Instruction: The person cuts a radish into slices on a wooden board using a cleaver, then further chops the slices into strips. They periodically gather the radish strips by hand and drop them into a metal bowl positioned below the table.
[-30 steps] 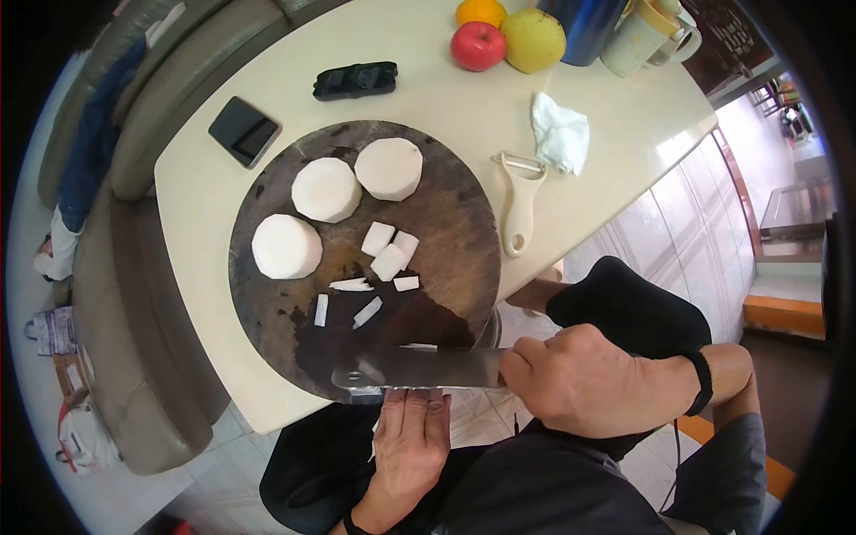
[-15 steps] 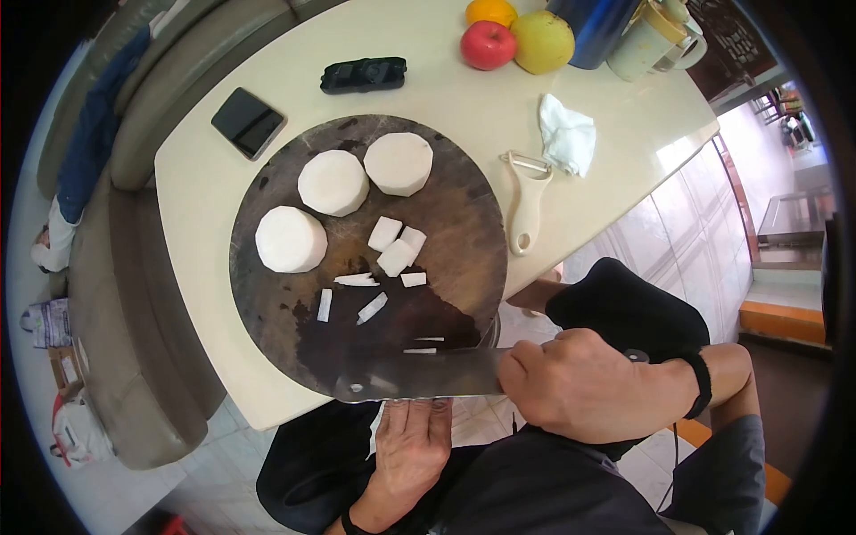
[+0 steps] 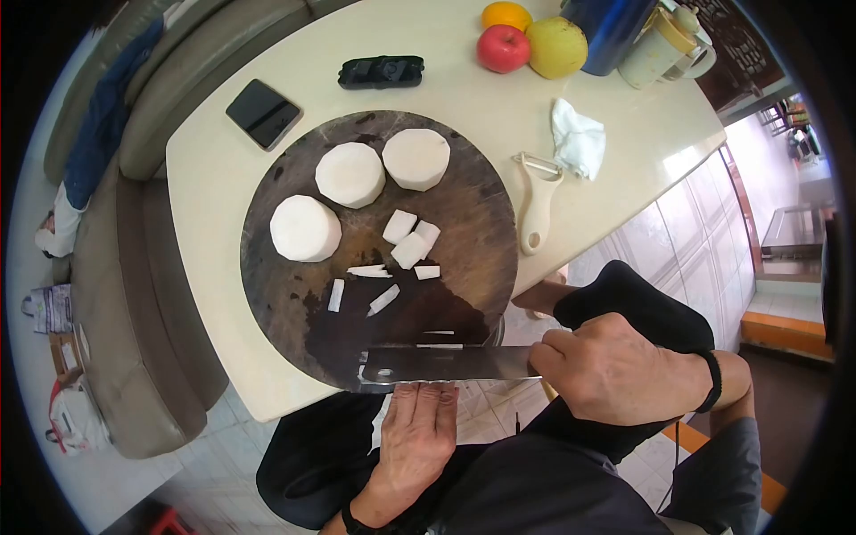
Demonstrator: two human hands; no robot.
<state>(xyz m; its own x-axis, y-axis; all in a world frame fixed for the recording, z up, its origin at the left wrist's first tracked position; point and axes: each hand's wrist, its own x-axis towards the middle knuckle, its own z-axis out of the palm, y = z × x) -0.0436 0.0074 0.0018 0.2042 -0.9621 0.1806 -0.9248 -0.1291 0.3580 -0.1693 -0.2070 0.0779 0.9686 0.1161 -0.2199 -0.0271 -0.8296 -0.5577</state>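
Observation:
My right hand (image 3: pixel 615 370) is wrapped round the handle of a cleaver (image 3: pixel 455 363), whose broad blade lies level over the near edge of the round wooden board (image 3: pixel 464 214). Just below the blade is my left hand (image 3: pixel 416 437), its fingers together and their tips at the blade's lower edge; what they hold, if anything, is hidden. Three thick white rounds (image 3: pixel 349 175) sit at the far side of the board. Nearer the middle lie several white blocks (image 3: pixel 409 250) and thin strips (image 3: pixel 383 300). Slivers show beside the blade's upper edge.
On the cream table (image 3: pixel 209 205) are a phone (image 3: pixel 263 113), a black object (image 3: pixel 381 72), a peeler (image 3: pixel 538 209), a white cloth (image 3: pixel 578 140), a red apple (image 3: pixel 503 48), other fruit and a blue container (image 3: pixel 606 31). A person's legs (image 3: pixel 107 116) show on the sofa.
The cleaver and my right hand have moved slightly right. The view has shifted, so the board and table items appear a little farther right. White bits now show at the blade's left end.

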